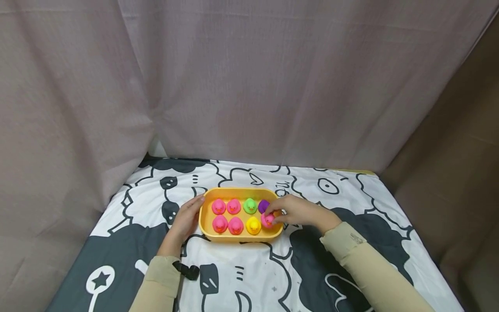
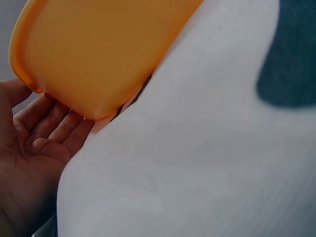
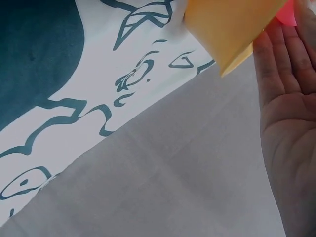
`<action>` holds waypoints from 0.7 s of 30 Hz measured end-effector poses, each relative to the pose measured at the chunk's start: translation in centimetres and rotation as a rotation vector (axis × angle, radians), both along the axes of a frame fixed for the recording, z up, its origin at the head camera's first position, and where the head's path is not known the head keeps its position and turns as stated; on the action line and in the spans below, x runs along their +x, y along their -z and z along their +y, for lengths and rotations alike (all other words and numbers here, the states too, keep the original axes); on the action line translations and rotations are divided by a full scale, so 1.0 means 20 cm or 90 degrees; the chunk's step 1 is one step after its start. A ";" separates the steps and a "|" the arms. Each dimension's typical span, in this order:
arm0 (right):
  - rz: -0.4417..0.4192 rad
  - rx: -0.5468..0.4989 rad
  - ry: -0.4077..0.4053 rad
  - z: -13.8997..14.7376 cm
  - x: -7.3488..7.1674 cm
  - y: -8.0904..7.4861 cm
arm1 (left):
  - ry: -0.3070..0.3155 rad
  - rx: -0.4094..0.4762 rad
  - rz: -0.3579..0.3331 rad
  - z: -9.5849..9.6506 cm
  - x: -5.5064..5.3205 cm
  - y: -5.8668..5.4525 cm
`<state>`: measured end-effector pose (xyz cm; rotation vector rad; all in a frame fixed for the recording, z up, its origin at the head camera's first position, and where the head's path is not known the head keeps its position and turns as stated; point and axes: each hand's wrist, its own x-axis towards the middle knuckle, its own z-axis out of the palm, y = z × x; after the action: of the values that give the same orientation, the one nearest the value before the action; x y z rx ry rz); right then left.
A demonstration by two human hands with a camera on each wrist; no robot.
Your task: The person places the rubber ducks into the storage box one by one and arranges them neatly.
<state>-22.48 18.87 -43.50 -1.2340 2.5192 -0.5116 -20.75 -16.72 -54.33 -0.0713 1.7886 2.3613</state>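
A yellow-orange tray (image 1: 241, 238) holds small rubber ducks in two rows. My left hand (image 1: 188, 220) grips the tray's left end; in the left wrist view its thumb and fingers are at the rim (image 2: 30, 85). With thumb and fingertips, my right hand (image 1: 302, 212) pinches a pink rubber duck (image 1: 267, 221) at the tray's right end, in the front row. Behind that duck is a purple duck (image 1: 263, 205), partly covered by the hand. A green duck (image 1: 250, 206), a yellow duck (image 1: 253, 225) and several other pink ducks (image 1: 235, 225) stand further left.
Under the tray lies a white and dark grey cloth (image 1: 234, 277) with cartoon line drawings. Grey-beige curtains (image 1: 249, 86) hang behind it and on both sides. A black strap (image 1: 187, 271) is at the left wrist.
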 end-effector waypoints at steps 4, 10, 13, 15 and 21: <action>-0.003 0.020 -0.005 -0.02 -0.01 0.01 | 0.000 0.004 0.002 0.00 0.00 0.00; -0.034 0.043 -0.005 -0.04 -0.03 0.02 | -0.001 -0.008 -0.005 0.00 0.00 0.00; -0.044 0.052 -0.007 -0.05 -0.04 0.04 | -0.002 -0.013 -0.011 0.00 0.00 0.01; -0.047 0.058 -0.009 -0.06 -0.04 0.04 | -0.004 -0.012 -0.014 0.00 0.00 0.01; -0.041 0.077 -0.007 -0.07 -0.04 0.05 | -0.001 -0.017 -0.012 0.00 -0.01 0.00</action>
<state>-23.34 17.53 -44.47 -1.1680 2.4492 -0.3832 -20.86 -16.79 -54.42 -0.0986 1.8114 2.3301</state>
